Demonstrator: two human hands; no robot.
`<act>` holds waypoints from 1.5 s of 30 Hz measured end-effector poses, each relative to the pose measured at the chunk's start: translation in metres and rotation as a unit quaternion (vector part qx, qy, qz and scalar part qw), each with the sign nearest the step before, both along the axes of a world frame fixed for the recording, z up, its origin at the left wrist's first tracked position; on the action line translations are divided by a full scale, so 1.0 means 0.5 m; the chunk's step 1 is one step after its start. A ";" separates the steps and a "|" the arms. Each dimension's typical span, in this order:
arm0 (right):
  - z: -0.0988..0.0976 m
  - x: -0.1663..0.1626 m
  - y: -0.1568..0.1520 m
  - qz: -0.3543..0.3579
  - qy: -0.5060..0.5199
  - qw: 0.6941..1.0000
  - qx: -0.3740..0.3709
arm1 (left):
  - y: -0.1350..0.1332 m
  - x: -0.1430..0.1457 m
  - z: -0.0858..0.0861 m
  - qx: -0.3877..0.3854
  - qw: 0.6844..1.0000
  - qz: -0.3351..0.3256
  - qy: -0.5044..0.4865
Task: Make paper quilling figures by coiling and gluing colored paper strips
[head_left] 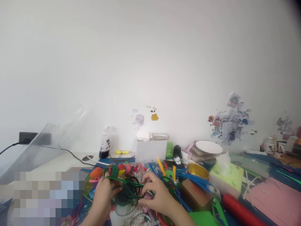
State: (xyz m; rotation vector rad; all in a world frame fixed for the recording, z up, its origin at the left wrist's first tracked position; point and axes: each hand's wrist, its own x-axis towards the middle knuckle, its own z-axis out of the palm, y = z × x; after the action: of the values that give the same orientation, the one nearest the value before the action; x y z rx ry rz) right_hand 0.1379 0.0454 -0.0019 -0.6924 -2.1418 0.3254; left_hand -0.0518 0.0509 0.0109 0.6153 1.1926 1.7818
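A dark green strip, perhaps ribbon or paper, stretches between my two hands above the cluttered table. My left hand is closed around its left part, where a green coil rises over the fingers. On the other side, my right hand has curled fingers pinching the strip's right part. Dark loops hang between the hands, and their exact kind is unclear. Below them is a clear round container, partly hidden. An orange knitted piece lies just beyond my left hand.
A brown box, a gold tin, a tissue pack and a red roll sit to the right. Toward the wall stand a dark-filled bottle and a white box. Blue strips are scattered about.
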 end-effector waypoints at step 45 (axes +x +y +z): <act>0.012 -0.060 -0.036 0.065 0.154 0.911 -0.376 | -0.004 0.056 -0.019 -0.024 0.986 -0.167 -0.012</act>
State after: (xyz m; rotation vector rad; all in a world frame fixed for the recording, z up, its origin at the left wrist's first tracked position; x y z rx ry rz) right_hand 0.1077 0.0272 0.0041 -0.8443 -1.7273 1.2890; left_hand -0.0237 0.0488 0.0016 0.7182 1.0444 1.4701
